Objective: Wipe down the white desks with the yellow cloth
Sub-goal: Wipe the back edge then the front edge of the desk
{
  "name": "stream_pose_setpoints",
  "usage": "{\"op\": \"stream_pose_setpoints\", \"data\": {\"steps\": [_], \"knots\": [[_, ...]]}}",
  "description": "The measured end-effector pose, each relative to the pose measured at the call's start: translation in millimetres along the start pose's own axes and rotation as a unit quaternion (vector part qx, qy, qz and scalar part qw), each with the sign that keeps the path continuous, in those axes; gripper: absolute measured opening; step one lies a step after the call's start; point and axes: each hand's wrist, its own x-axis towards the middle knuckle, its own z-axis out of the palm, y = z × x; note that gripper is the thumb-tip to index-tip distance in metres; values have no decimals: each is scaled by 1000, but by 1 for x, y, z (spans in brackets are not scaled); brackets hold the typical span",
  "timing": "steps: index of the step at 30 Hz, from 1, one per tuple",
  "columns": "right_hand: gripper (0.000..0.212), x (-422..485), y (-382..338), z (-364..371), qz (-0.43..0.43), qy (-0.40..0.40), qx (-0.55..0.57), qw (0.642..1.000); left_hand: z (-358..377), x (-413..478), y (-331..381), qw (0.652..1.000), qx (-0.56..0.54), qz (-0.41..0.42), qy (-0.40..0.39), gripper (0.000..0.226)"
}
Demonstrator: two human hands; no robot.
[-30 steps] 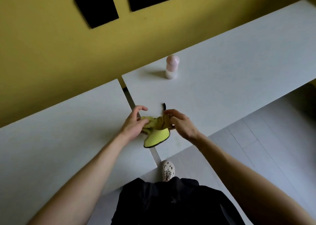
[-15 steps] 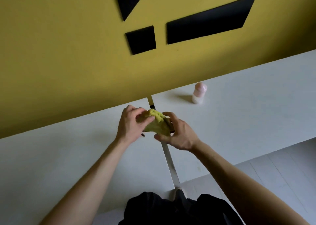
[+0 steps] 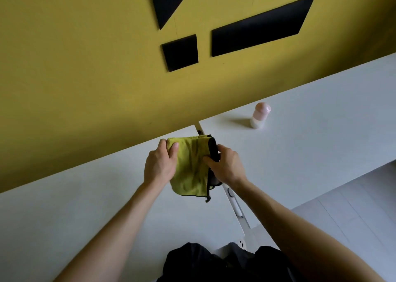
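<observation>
Gripping the yellow cloth (image 3: 188,166) by its two upper corners, held up and spread flat toward the camera. Pinches the top left corner with the left hand (image 3: 159,166), thumb laid over the front, fingers curled behind. Clamps the right edge with the right hand (image 3: 227,166), thumb pressed on the yellow face, fingers wrapped round a folded-over black strip of the cloth (black piping along the bottom hem too, with a short tail dangling). Hangs in front of the narrow gap (image 3: 235,209) between the left white desk (image 3: 75,206) and the right white desk (image 3: 321,149), overlapping the left desk's inner edge. Farther back on the right desk, near its rear edge and well apart from the hands: an upright pink-capped bottle (image 3: 260,115), lettering too blurred to read, contents impossible to tell. Behind both rear edges, a yellow wall (image 3: 85,67) with black panels (image 3: 257,27). Wide white desktop left of the left hand and right of the right hand; pale floor (image 3: 353,213) beyond the right desk's front edge.
</observation>
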Motion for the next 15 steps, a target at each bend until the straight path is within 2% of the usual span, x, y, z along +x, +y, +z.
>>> {"op": "stream_pose_setpoints", "data": {"steps": [2, 4, 6, 7, 9, 11, 13, 14, 15], "knots": [[28, -4, -6, 13, -25, 22, -73, 997, 5, -3, -3, 1000, -17, -8, -18, 40], [38, -11, -10, 30, -69, -7, -111, 991, 7, -2, -6, 988, -127, -59, -72, 36], [58, -19, -14, 44, -104, -60, -109, 987, 5, -1, -7, 947, -257, -106, -160, 30], [64, -22, -12, 50, -106, -60, -97, 988, 4, 1, -10, 929, -294, -105, -199, 27], [51, -21, -1, 57, -67, -13, -63, 996, 5, 4, -18, 906, -320, -70, -268, 24], [31, -15, 16, 61, 13, 6, -32, 999, 13, 12, -33, 935, -211, 9, -285, 27], [23, -16, 40, 65, 89, 1, -40, 995, 28, 25, -52, 959, -44, 78, -269, 21], [24, -17, 52, 66, 122, -3, -49, 991, 38, 31, -62, 956, 15, 91, -277, 30], [26, -17, 65, 65, 148, -5, -62, 987, 48, 36, -71, 949, 57, 93, -297, 50]]}}
